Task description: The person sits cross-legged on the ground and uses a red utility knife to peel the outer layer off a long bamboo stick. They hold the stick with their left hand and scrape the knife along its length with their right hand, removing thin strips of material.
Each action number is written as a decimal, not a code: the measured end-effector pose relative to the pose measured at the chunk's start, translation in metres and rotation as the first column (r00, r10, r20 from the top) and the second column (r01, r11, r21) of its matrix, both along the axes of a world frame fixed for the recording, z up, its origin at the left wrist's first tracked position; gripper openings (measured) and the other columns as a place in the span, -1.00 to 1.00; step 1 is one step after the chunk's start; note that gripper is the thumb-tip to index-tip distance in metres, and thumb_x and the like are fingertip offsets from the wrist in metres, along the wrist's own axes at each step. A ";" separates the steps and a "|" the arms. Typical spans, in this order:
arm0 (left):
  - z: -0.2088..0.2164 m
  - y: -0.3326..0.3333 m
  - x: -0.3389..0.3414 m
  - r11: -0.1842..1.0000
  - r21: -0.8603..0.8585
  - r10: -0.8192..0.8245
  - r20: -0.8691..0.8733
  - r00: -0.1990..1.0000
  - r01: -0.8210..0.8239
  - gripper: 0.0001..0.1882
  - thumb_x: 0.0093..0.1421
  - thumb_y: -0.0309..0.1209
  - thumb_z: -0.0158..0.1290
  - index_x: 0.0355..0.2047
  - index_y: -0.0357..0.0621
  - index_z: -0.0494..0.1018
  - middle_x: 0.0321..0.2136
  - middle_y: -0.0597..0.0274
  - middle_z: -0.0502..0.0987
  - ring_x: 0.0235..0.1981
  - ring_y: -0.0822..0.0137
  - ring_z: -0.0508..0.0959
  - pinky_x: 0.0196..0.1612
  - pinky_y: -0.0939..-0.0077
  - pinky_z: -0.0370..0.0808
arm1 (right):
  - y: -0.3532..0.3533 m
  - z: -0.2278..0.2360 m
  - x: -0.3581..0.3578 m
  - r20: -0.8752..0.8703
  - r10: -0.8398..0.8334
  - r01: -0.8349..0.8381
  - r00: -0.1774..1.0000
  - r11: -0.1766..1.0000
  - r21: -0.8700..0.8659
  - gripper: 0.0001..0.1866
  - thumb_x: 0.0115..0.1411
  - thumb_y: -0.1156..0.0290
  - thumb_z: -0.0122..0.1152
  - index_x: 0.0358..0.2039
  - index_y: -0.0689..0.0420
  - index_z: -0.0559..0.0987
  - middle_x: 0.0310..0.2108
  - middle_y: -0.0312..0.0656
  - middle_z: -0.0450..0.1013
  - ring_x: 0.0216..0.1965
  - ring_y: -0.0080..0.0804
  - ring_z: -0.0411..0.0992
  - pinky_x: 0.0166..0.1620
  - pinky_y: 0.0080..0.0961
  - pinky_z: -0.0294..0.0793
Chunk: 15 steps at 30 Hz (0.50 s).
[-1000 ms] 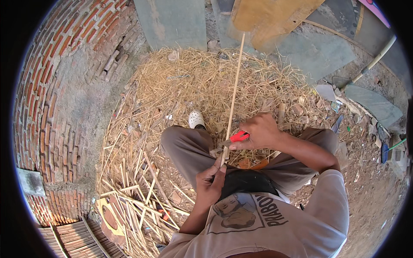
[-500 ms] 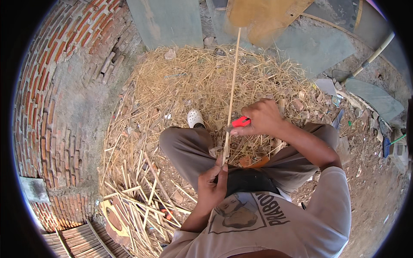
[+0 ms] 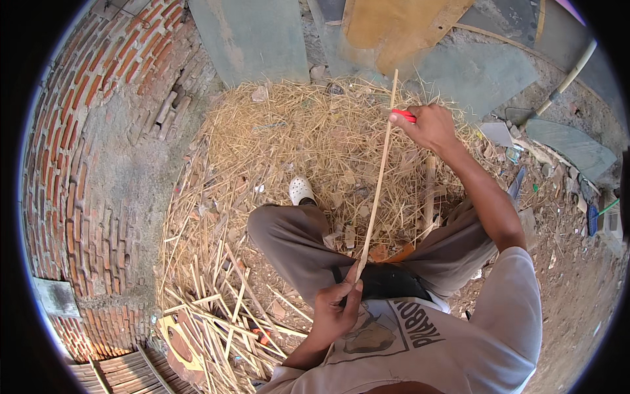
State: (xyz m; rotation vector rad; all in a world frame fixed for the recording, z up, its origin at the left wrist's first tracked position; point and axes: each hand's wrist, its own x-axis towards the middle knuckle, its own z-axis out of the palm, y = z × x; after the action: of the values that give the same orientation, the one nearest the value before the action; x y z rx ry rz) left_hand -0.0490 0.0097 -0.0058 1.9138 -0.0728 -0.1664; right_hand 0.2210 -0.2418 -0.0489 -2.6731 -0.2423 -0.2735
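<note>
A long, pale strip of bamboo or wood (image 3: 378, 190) slants upward and slightly right from my lap. Its near end is pinched between the thumb and fingers of my left hand (image 3: 335, 310), close to my shirt. Up near the strip's far end, my right hand (image 3: 430, 127) is closed around a red-handled knife (image 3: 405, 116). The right thumb lies against the strip, and the blade is mostly hidden there. A dark pad (image 3: 392, 284) covers my lap beneath the strip.
Curly pale shavings (image 3: 282, 138) cover the ground ahead. Loose cut strips (image 3: 223, 315) lie heaped at my left, beside a brick wall (image 3: 98, 210). Grey panels (image 3: 252, 39) and a tan board (image 3: 374, 26) stand at the back. A white clog (image 3: 300, 189) is on my foot.
My right hand with the knife has slid away from me along the strip, toward its far end. The strip now leans further right, and my left hand has shifted slightly right and nearer my body.
</note>
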 end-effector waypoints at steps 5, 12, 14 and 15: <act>0.002 0.002 0.017 0.990 -0.025 0.139 -0.033 0.990 -0.140 -0.65 0.25 -0.62 -0.01 0.06 -0.41 0.41 -0.70 0.41 0.18 -0.60 0.67 0.20 -0.54 0.73 0.20 | 0.055 0.001 -0.080 0.137 0.406 -0.409 0.903 0.913 -0.012 -0.27 0.00 -0.44 0.08 -0.73 0.07 0.54 -0.84 -0.17 0.32 -0.75 -0.17 0.40 -0.60 -0.30 0.36; 0.004 -0.001 0.016 0.997 0.045 0.068 0.012 0.998 -0.069 -0.65 0.25 -0.62 -0.02 0.06 -0.39 0.41 -0.70 0.40 0.17 -0.60 0.67 0.20 -0.54 0.74 0.20 | 0.026 0.002 -0.044 0.082 0.218 -0.213 0.972 0.975 -0.068 -0.23 -0.02 -0.48 0.04 -0.73 0.09 0.54 -0.86 -0.15 0.33 -0.77 -0.20 0.40 -0.65 -0.31 0.36; 0.004 -0.001 0.015 0.995 0.043 0.093 0.001 0.996 -0.093 -0.65 0.28 -0.59 -0.04 0.08 -0.36 0.40 -0.68 0.48 0.21 -0.59 0.68 0.19 -0.53 0.76 0.17 | 0.040 0.003 -0.066 0.053 0.296 -0.293 0.954 0.955 -0.049 -0.27 -0.01 -0.44 0.08 -0.76 0.07 0.51 -0.87 -0.16 0.29 -0.77 -0.17 0.37 -0.63 -0.26 0.35; 0.004 -0.001 0.013 0.993 0.046 0.109 -0.010 0.994 -0.108 -0.65 0.29 -0.57 -0.05 0.09 -0.34 0.40 -0.67 0.52 0.23 -0.59 0.69 0.18 -0.52 0.77 0.15 | 0.047 0.006 -0.078 0.191 0.377 -0.379 0.906 0.925 -0.027 -0.25 0.01 -0.45 0.06 -0.76 0.08 0.51 -0.85 -0.16 0.31 -0.79 -0.19 0.37 -0.64 -0.26 0.34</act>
State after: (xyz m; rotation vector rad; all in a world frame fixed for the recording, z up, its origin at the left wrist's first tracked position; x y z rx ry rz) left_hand -0.0357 0.0084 -0.0017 1.9568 0.0438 -0.1076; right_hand 0.1431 -0.1945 -0.0426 -2.5191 -0.8075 -0.4074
